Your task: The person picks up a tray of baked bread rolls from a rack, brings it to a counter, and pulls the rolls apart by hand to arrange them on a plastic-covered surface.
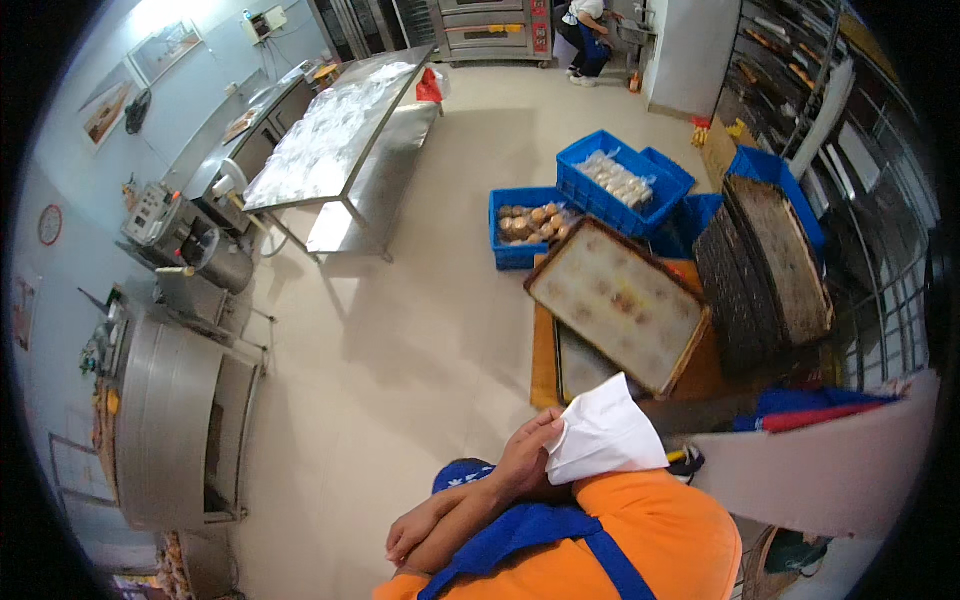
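Note:
My forearms are crossed in front of my orange shirt and blue apron. My left hand is closed, its thumb and fingers pinching the edge of a white sheet. The sheet looks like folded paper or thin cloth and lies against my right upper arm. My right hand rests near my left elbow, its fingers loosely bent with nothing seen in them. Beyond the sheet, a used baking tray with brownish marks lies tilted over another tray on a wooden surface.
Dark baking trays stand stacked at the right, before a metal rack. Blue crates hold packaged buns. A long steel table covered in clear plastic is at the far left. Another person crouches far back by a sink.

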The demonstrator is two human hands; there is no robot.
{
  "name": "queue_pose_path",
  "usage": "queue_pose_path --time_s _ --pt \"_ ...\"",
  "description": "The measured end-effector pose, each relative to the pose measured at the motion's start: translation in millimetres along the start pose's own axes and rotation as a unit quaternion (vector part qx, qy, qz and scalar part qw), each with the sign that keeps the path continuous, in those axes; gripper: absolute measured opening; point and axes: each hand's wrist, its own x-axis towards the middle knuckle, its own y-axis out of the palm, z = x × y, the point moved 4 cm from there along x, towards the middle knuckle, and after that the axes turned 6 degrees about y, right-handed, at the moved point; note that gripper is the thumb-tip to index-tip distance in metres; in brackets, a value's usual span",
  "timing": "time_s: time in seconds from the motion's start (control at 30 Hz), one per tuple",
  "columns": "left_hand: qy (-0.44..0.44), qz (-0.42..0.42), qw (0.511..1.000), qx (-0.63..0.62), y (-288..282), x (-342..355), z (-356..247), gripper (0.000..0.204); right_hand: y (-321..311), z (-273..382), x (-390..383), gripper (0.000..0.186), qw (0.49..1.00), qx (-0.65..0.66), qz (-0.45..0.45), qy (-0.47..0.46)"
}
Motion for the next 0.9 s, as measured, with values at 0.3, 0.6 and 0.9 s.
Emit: queue_pose_path --time_s 0.3,0.6,0.9 --pt "-0.071 0.127 0.989 0.037 -92 213 -209 0.017 -335 96 -30 0.042 0.999 0.017 -0.002 0.035" --pt "-0.119 0.184 0.975 0.046 -93 417 -465 0.018 -642 292 -75 0.048 0.992 -0.061 -0.103 -0.042" --pt "-0.129 0.163 0.975 0.076 -145 718 -647 0.018 -957 384 -216 0.048 0.996 -0.029 -0.081 -0.015"
